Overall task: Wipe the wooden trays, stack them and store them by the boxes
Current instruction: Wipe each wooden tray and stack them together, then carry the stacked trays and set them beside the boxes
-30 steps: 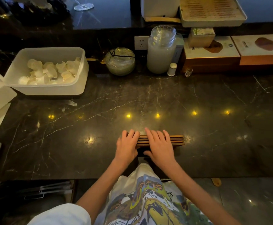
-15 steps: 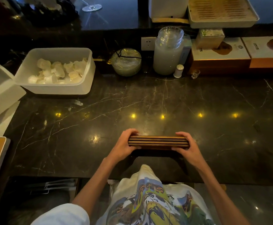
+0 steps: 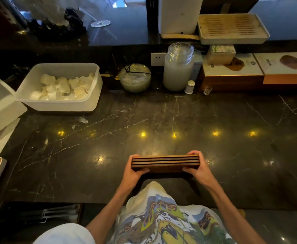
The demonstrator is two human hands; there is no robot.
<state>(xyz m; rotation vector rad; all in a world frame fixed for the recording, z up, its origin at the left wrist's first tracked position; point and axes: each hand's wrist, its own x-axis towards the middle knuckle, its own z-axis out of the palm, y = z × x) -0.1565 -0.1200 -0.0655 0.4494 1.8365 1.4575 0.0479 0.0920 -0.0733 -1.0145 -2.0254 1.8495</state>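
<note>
Item: stack of wooden trays (image 3: pixel 165 162), 4 layers showing as dark seams along the near edge. Location: near edge of the dark marble counter (image 3: pixel 161 120), directly in front of the person; whether the stack is resting on the stone or lifted just clear of it cannot be told.

Left hand (image 3: pixel 133 170): clamping the left end, thumb under the near edge, fingers wrapping the far side.
Right hand (image 3: pixel 196 169): clamping the right end in the same way.

Destination: boxes (image 3: pixel 257 71) at the back right of the counter, well apart from the stack.

Status, as judged: stacking is looking complete; the carry to the boxes is still to be done.

Hazards, as judged:
1. Trays are sitting loose on one another; tilting during the carry is risking an upper tray sliding off, since only end pressure is holding them.
2. A small glass (image 3: pixel 207 90) and a small white bottle (image 3: pixel 189 87) are standing just in front of the boxes, beside a tall jar (image 3: pixel 178 67); a low approach is risking knocking them over.
3. The polished stone is offering little grip if the stack is pushed rather than carried.
4. Dim light is making edges hard to judge.
</note>
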